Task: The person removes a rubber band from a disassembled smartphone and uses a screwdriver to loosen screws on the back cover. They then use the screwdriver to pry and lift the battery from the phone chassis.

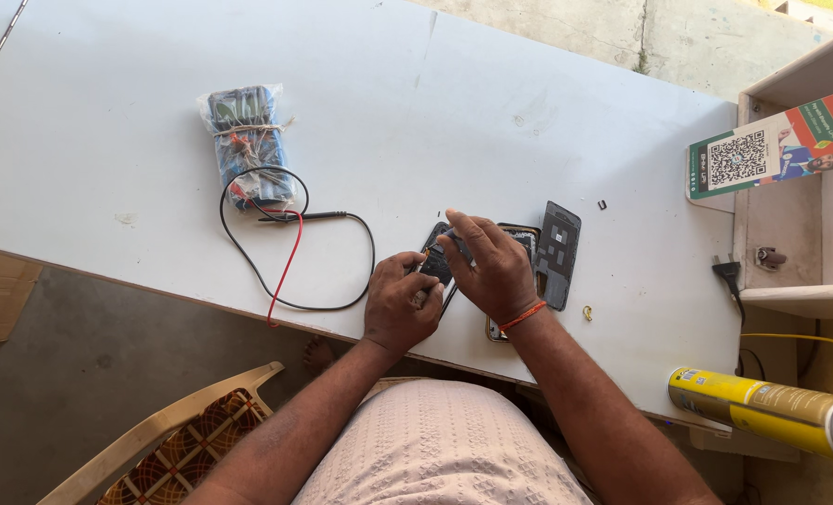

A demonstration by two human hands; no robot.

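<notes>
**Both hands on an opened phone at the table's near edge**

I see one opened phone (pixel 515 245) lying flat on the white table (pixel 435 103), close to the near edge, and I take it as my landmark. My right hand (pixel 491 266) lies over it, fingers curled down and pressing on its upper part. My left hand (pixel 400 301), just left of the phone, is closed around a small dark part (pixel 435 262) held against the phone's left side; whether a thin tool sits in that grip too, I cannot tell.

Just right of the phone lies one dark back panel (pixel 558 252), touching or nearly touching it. Further right sit one tiny black bit (pixel 602 204) and one small yellowish piece (pixel 587 313). Well left of the phone is one meter wrapped in plastic (pixel 246 145), with two leads, one black (pixel 248 257) and one red (pixel 287 262), trailing toward the edge. Far right and below, one yellow spray can (pixel 762 411) lies on its side.

My judgement: the phone sits so near the edge that a hard push could slide it off, and the loose small pieces could be swept away by a sleeve or wrist. The red lead hangs past the edge and could snag.
</notes>
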